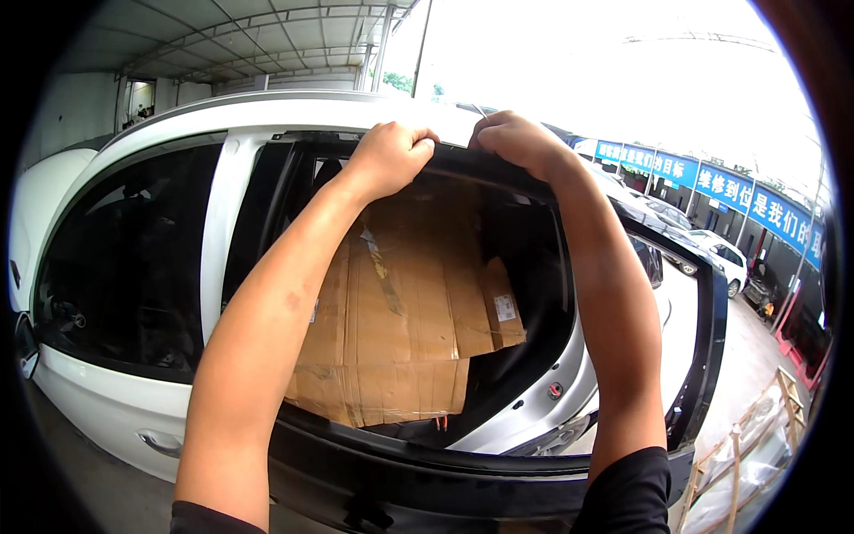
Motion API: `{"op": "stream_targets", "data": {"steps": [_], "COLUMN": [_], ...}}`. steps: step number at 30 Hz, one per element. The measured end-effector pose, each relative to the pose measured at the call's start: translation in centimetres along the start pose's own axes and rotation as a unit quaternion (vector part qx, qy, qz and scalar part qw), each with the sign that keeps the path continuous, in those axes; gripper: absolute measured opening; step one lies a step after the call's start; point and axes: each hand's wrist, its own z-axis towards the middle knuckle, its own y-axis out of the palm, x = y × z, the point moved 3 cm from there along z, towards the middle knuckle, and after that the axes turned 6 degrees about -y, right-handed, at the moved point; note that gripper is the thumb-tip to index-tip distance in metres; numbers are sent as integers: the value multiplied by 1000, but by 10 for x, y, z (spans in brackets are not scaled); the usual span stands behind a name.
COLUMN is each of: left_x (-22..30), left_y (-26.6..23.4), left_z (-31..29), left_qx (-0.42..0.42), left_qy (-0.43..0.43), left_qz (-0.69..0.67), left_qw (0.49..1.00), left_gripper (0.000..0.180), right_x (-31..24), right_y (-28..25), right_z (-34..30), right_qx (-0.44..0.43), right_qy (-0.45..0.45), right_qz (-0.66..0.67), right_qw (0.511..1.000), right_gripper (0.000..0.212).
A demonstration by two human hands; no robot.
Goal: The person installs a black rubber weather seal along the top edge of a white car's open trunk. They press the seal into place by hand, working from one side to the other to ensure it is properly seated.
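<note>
A black car door [712,356] with its window opening stands open in front of me, beside a white car [156,400]. My left hand [391,158] is closed at the top edge of the black window frame [454,160], its fingers curled and the thumb bent over. Farther right along the same edge, my right hand [516,141] is closed too, palm side hidden. A short thin piece sticks up by its knuckles; I cannot tell whether the hand holds it. What lies inside either grip is hidden. Through the opening shows a flattened brown cardboard sheet [409,294] with tape on it.
A dark front side window [129,258] and a door handle [160,442] are at the left. At the right stand parked cars [716,254], a blue banner [703,182] and a wooden frame [737,472] around wrapped sheets. A metal roof [240,40] spans the back left.
</note>
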Motion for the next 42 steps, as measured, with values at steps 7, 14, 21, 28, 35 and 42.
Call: {"op": "stream_targets", "data": {"steps": [7, 14, 21, 28, 35, 42], "left_x": [-6, 32, 54, 41, 44, 42], "left_y": [-13, -29, -22, -16, -11, -18], "left_z": [8, 5, 17, 17, 17, 14], "left_qx": [-52, -10, -44, -80, -100, -98], "left_qy": [-46, -88, -124, -205, -194, -220], "left_qz": [-69, 178, 281, 109, 58, -11], "left_qw": [995, 980, 951, 969, 974, 970], "left_gripper": [27, 30, 28, 18, 11, 13], "right_x": [-7, -5, -12, -23, -25, -24], "right_y": [12, 13, 8, 0, 1, 1], "right_z": [0, 0, -10, -29, -34, -34], "right_qx": [126, 171, 159, 151, 161, 177], "right_qy": [-26, -5, 22, 19, 6, 15], "right_qz": [-133, -131, -121, -113, -128, -129], "right_qw": [983, 977, 980, 982, 978, 976], "right_gripper": [30, 27, 28, 24, 22, 21]}}
